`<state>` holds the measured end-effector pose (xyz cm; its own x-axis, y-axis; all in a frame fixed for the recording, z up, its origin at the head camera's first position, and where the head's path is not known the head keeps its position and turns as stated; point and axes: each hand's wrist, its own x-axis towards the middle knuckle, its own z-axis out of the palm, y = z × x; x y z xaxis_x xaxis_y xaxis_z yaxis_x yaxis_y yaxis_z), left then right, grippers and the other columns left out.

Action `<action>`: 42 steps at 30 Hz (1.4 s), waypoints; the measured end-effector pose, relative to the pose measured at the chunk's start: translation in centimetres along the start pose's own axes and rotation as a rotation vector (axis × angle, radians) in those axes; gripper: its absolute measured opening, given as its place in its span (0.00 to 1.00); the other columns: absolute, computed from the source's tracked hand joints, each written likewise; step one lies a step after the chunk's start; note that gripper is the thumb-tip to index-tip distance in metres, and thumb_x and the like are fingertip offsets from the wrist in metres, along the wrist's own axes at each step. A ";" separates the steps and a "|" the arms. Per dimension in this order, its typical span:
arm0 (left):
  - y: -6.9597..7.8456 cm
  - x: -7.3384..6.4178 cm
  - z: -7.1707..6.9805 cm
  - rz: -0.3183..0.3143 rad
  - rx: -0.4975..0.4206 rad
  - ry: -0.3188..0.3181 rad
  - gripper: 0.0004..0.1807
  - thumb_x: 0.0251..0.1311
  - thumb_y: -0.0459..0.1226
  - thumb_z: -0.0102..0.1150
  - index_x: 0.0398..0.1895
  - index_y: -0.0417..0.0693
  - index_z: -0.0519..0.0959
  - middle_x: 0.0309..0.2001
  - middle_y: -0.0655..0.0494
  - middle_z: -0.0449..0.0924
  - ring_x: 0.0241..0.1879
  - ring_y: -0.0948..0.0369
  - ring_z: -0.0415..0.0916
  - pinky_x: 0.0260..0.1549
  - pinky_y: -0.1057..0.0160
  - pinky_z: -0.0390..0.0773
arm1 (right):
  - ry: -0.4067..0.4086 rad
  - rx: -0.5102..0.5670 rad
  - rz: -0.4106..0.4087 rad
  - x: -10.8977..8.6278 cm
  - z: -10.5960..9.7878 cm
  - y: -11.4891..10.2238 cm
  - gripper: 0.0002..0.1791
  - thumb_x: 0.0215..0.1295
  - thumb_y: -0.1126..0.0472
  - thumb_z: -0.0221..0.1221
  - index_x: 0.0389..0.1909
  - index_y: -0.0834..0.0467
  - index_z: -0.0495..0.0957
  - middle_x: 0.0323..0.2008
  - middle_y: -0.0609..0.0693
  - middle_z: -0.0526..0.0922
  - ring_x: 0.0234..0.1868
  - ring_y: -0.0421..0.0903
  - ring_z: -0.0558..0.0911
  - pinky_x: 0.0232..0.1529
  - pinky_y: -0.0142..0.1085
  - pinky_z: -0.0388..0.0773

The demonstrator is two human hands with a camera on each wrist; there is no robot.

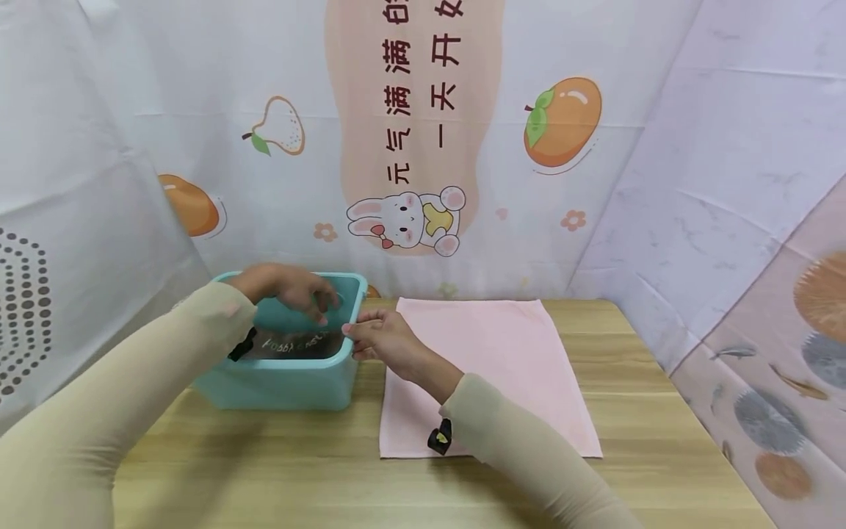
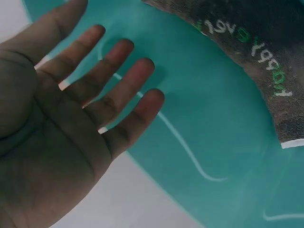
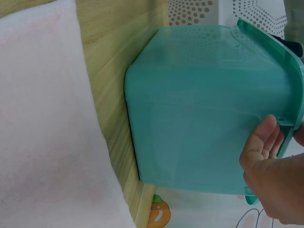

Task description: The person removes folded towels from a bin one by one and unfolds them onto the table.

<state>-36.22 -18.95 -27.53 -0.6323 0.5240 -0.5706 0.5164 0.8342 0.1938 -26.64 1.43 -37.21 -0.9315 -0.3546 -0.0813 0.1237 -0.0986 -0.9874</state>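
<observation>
A teal plastic storage bin stands on the left of the table. Inside it lies a dark grey-brown terry towel with white and green lettering, seen closer in the left wrist view as dark fabric with a pale edge. My left hand reaches over the bin's opening, fingers spread and holding nothing; in the left wrist view that hand is apart from the towel. With fingers under the rim and thumb above, my right hand pinches the bin's right rim, as the right wrist view of the hand shows.
A pink towel lies flat on the wooden table, right of the bin. Printed curtains hang behind and at both sides. Each wrist bears a black strap.
</observation>
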 end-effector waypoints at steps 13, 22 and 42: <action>-0.7 1.7 0.1 0.001 -0.122 -0.145 0.37 0.67 0.45 0.66 0.75 0.42 0.66 0.70 0.38 0.69 0.69 0.39 0.67 0.59 0.36 0.74 | 0.000 -0.001 0.018 -0.2 0.1 0.0 0.19 0.69 0.61 0.67 0.53 0.62 0.72 0.37 0.54 0.86 0.33 0.44 0.84 0.39 0.38 0.86; -1.7 3.0 1.0 -0.034 -0.168 -0.227 0.42 0.65 0.44 0.69 0.78 0.46 0.61 0.75 0.40 0.63 0.73 0.38 0.59 0.61 0.35 0.71 | -0.003 -0.008 0.027 0.0 0.3 -0.1 0.18 0.68 0.61 0.67 0.53 0.62 0.73 0.36 0.53 0.86 0.33 0.44 0.84 0.38 0.38 0.86; -3.1 4.5 3.0 -0.094 -0.263 -0.239 0.43 0.62 0.41 0.72 0.78 0.47 0.63 0.72 0.44 0.67 0.66 0.46 0.67 0.59 0.40 0.76 | 0.005 -0.011 0.012 -0.1 0.1 0.0 0.14 0.68 0.63 0.67 0.49 0.63 0.76 0.33 0.52 0.86 0.32 0.44 0.84 0.38 0.40 0.86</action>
<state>-38.91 -19.75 -33.09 -0.5007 0.4139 -0.7602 0.2764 0.9087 0.3127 -26.51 1.39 -37.20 -0.9316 -0.3511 -0.0935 0.1309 -0.0842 -0.9878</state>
